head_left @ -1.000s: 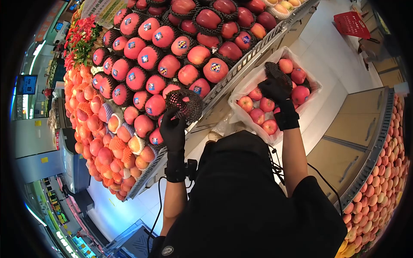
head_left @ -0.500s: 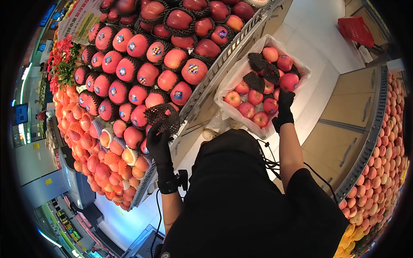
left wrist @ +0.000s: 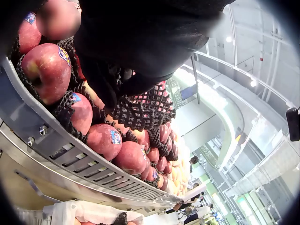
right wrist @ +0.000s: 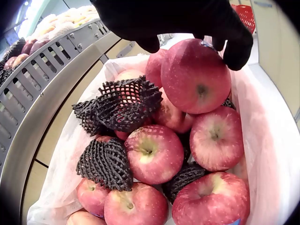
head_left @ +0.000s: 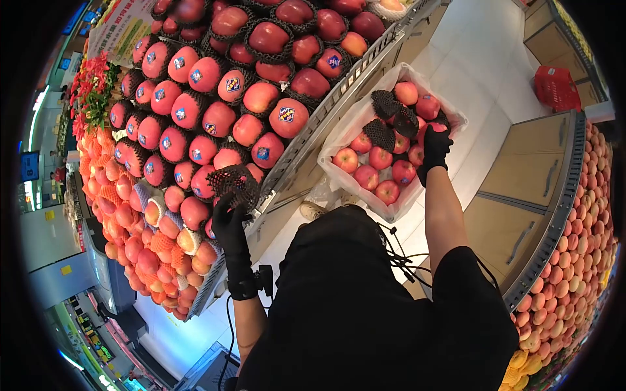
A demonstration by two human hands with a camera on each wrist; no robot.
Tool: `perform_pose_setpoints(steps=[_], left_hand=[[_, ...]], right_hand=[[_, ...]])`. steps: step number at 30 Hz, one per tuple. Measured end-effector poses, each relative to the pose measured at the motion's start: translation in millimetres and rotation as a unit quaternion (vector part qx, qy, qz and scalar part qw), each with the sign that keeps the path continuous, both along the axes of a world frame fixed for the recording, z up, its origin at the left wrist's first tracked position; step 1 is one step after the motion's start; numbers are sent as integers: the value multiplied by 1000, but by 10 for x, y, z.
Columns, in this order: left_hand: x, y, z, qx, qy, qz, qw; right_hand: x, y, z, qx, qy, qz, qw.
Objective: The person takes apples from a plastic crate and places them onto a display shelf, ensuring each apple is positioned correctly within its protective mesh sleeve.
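My black-gloved left hand (head_left: 231, 231), beside the display's front edge, pinches a black foam net sleeve (head_left: 236, 187). In the left wrist view the net (left wrist: 146, 108) hangs from the fingertips in front of the apples. My gloved right hand (head_left: 435, 154) is at the right side of a lined crate (head_left: 339, 184). Its fingers grip a red apple (right wrist: 194, 77) from above, on top of the other apples. Loose black nets (right wrist: 105, 163) lie among the apples in the crate.
Rows of stickered apples in black nets (head_left: 205, 75) slope up behind a slotted metal rail (head_left: 313, 124). Orange-netted fruit (head_left: 163, 242) is heaped at left. Another fruit stand (head_left: 554, 287) is at right, with a red basket (head_left: 556, 89) on the floor beyond.
My right hand has let go of a black net in the crate, moved to the crate's right side and taken hold of an apple. The left hand still holds its net.
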State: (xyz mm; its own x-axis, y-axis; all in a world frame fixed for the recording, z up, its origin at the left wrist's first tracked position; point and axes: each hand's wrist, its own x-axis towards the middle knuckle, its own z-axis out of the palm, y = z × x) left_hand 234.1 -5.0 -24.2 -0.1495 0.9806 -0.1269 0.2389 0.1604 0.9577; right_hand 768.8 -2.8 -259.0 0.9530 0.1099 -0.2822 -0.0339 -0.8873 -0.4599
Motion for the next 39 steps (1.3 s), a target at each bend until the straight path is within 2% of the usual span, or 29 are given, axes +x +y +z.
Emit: perform_pose_setpoints(steps=[3, 6, 7, 11, 17, 20, 22, 24, 27, 30, 33, 35, 38, 39], left_hand=[[37, -2, 36, -12, 5, 7, 1000], [50, 26, 53, -16, 10, 0, 1000], [61, 34, 65, -18, 9, 0, 1000], [54, 62, 36, -21, 4, 1, 1000], [-56, 29, 3, -7, 29, 0, 1000], [-148, 16, 8, 2, 45, 5, 999], [-244, 9, 0, -10, 53, 12, 998], [-369, 9, -19, -33, 61, 21, 997], [-386, -3, 78, -3, 24, 34, 999], [-425, 22, 129, -10, -61, 88, 994], [-515, 82, 267, -32, -118, 84, 989], [-687, 106, 107, 20, -97, 81, 992], [-850, 186, 121, 70, -90, 91, 989], [-937, 207, 65, 90, -98, 94, 987]], right_hand=[[64, -24, -62, 89, 33, -28, 995], [115, -90, -166, 81, 45, -2, 996], [120, -63, -177, 33, 46, -31, 998], [91, -98, -153, 13, 114, -11, 993], [141, -87, -909, 140, 110, -7, 984], [9, -82, -677, 137, 61, -6, 989], [-15, -102, -615, 157, 87, 7, 984], [-88, -42, -465, 126, 72, -20, 989], [-104, 40, -192, 171, -3, -39, 985], [-224, 131, 312, 233, -91, -68, 966], [-355, 184, 734, 295, -136, -40, 945], [-449, 221, 1035, 361, -126, -4, 924], [-665, 295, 1561, 430, -21, 80, 899], [-444, 361, 1234, 425, -55, 100, 898]])
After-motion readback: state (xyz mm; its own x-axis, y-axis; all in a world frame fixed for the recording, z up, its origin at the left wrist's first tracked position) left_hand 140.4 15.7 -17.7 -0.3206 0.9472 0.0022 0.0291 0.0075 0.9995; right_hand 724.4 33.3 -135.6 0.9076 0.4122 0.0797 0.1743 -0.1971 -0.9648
